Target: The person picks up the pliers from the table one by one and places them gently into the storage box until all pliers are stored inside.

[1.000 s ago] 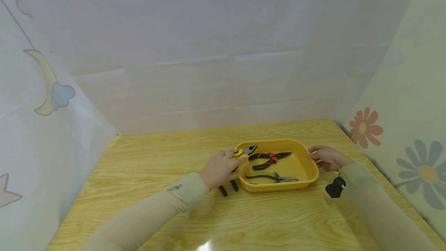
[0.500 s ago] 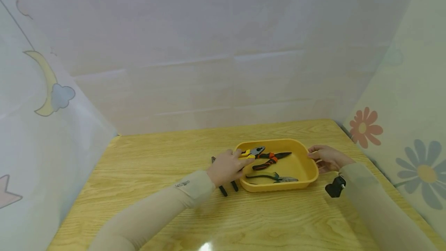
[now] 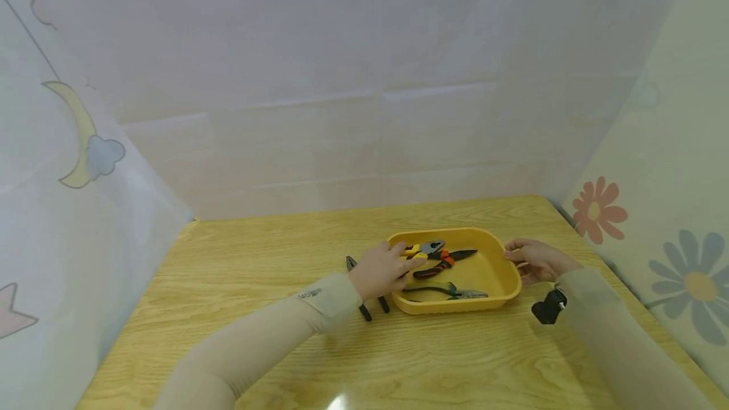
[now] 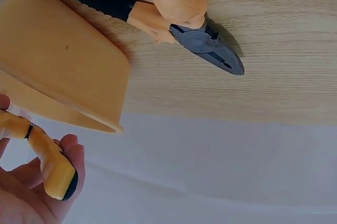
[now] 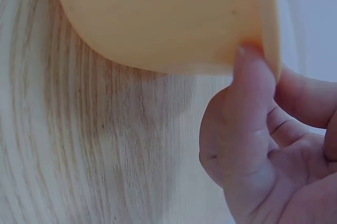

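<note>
My left hand (image 3: pixel 378 272) grips combination pliers (image 3: pixel 433 247) by their yellow-and-black handles, reaching over the left end of a yellow plastic tray (image 3: pixel 502 283). The pliers' grey head points right, above the tray's inside. In the left wrist view one handle (image 4: pixel 55 174) lies across the fingers, beside the tray's outer wall (image 4: pixel 63 50). My right hand (image 3: pixel 538 259) pinches the tray's right rim; the right wrist view has finger and thumb on either side of that rim (image 5: pixel 271 29). Inside the tray lie black-and-red long-nose pliers (image 3: pixel 462 254) and green-handled pliers (image 3: pixel 468 294).
Another pair of pliers (image 4: pixel 205 45) with black handles lies on the wooden table (image 3: pixel 256 252) just left of the tray, partly under my left hand in the head view. A pale sheet (image 3: pixel 342 112) stands behind the table, with printed sheets at both sides.
My left hand has moved right with the yellow-handled pliers, carrying their head further over the tray and across the long-nose pliers' handles. The right hand stays at the rim.
</note>
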A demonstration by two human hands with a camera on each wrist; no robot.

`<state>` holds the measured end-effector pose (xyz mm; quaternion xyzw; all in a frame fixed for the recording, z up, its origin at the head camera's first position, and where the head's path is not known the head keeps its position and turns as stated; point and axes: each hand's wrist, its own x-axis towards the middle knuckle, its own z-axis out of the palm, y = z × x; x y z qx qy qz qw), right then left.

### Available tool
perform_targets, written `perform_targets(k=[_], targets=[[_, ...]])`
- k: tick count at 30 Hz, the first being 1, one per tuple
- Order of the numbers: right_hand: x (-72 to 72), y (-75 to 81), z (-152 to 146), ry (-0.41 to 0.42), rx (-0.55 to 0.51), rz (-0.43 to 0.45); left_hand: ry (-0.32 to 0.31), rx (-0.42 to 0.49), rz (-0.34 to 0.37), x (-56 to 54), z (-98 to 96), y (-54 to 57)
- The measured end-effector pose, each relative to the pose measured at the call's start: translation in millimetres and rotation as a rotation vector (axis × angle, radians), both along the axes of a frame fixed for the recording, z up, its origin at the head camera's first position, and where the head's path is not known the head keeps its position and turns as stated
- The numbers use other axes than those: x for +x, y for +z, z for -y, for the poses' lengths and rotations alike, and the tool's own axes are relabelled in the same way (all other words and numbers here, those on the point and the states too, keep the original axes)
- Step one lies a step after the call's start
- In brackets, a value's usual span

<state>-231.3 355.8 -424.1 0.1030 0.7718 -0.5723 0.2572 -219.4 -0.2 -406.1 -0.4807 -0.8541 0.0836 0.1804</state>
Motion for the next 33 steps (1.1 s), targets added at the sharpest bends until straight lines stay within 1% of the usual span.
perform_targets(k=[7, 9, 13, 16, 23, 29, 33], targets=[[-0.3, -1.7, -3.0, 0.001, -0.054, 0.007, 0.026, -0.091, 0.028, -2.2, -10.1, 0.6], [-0.2, -2.1, -3.5, -0.002, -0.065, 0.010, 0.015, -0.111, 0.032, -1.8, -13.0, 1.2], [-0.1, -2.2, -3.8, -0.006, -0.075, 0.017, -0.023, -0.116, 0.051, -2.1, -18.6, 1.0], [-0.3, -1.9, -3.7, -0.007, -0.080, 0.021, -0.032, -0.117, 0.060, -3.1, -22.3, 0.1], [0.3, -1.3, -3.3, 0.003, -0.080, 0.021, -0.018, -0.173, 0.066, -4.1, -29.7, 1.1], [0.3, -1.4, -3.0, 0.002, -0.071, 0.019, -0.009, -0.209, 0.076, -8.2, -38.8, -3.0], [-0.3, -2.2, -2.1, 0.000, -0.070, 0.019, 0.015, -0.244, 0.088, -8.0, -44.9, -4.1]])
